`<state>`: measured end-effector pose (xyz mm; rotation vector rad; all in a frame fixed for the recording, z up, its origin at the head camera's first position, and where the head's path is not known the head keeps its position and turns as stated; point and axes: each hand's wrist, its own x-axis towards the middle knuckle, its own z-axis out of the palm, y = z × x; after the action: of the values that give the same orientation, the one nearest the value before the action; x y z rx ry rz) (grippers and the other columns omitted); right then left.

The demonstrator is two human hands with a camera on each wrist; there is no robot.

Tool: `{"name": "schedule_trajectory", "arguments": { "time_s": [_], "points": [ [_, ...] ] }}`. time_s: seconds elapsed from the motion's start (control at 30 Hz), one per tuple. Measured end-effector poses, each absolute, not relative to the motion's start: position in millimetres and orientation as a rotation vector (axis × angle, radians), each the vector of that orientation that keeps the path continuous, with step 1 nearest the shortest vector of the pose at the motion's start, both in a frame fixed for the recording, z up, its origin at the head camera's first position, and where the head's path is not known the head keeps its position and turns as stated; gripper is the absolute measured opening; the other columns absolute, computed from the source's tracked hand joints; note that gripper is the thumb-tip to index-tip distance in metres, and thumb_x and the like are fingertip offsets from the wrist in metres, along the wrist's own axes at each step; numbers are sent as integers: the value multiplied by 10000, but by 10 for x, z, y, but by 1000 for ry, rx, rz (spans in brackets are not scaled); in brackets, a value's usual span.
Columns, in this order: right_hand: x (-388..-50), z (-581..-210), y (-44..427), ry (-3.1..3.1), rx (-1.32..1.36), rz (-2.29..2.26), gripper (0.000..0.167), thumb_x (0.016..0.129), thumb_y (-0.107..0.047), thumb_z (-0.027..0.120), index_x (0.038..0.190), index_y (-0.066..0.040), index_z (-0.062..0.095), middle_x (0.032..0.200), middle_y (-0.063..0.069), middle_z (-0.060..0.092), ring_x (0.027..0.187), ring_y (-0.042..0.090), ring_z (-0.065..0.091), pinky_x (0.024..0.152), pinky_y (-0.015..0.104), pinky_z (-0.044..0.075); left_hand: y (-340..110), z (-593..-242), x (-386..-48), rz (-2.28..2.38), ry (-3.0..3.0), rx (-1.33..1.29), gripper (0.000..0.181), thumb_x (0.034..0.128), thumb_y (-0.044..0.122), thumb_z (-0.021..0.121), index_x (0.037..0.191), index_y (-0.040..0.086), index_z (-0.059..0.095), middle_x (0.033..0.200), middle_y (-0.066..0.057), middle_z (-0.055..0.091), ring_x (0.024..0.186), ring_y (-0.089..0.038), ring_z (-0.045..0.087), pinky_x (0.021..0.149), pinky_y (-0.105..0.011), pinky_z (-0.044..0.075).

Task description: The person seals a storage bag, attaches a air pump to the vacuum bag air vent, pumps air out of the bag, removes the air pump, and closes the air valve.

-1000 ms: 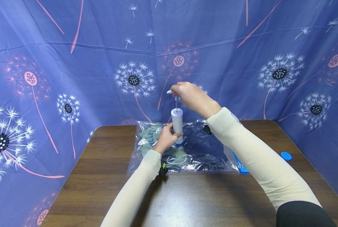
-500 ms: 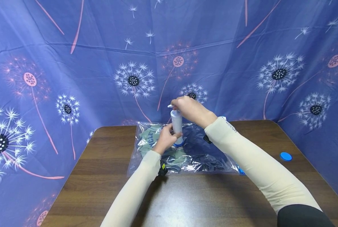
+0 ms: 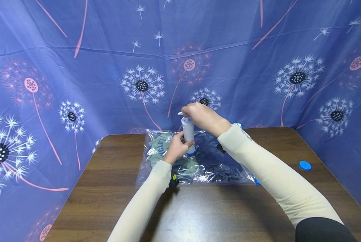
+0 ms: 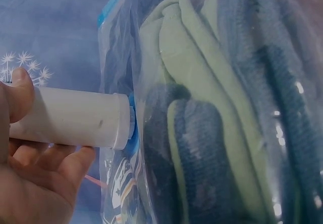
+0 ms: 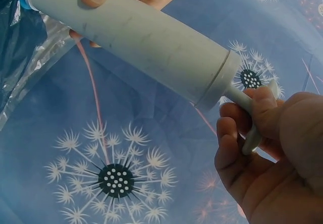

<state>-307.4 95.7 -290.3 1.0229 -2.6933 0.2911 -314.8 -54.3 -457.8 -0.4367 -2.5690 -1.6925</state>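
A white hand pump (image 3: pixel 188 129) stands upright on the blue valve (image 3: pixel 190 151) of a clear vacuum storage bag (image 3: pixel 142 168) with folded clothes inside. My left hand (image 3: pixel 176 148) grips the lower part of the pump barrel, thumb on one side and fingers round the other. My right hand (image 3: pixel 203 114) holds the white T-shaped handle (image 5: pixel 252 135) at the top, just above the barrel's end. In the left wrist view, the pump's base meets the valve, and green and blue clothes (image 4: pixel 202 72) show through the plastic.
A round blue cap (image 3: pixel 305 165) lies on the wooden table (image 3: pixel 107 201) at the right. A blue piece of the bag's edge (image 3: pixel 257 182) peeks out under the right sleeve. Patterned blue cloth (image 3: pixel 107 67) hangs behind and beside the table.
My right hand has pushed the handle down from a raised position, and the metal rod seen earlier has gone into the barrel. My left hand keeps its grip on the pump.
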Motion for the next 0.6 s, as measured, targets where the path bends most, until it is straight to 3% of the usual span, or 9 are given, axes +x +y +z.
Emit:
{"name": "schedule_trajectory", "arguments": {
  "time_s": [0.6],
  "points": [
    [-3116, -2967, 991, -2668, 1024, 308, 353, 919, 48, 721, 1259, -37, 686, 1131, 126, 716, 1039, 274, 717, 910, 365, 607, -550, -4588, -3182, -1667, -2594, -423, 428, 935, 155, 763, 1326, 49, 625, 1295, -160, 680, 1193, -314, 675, 989, -442, 582]
  ]
}}
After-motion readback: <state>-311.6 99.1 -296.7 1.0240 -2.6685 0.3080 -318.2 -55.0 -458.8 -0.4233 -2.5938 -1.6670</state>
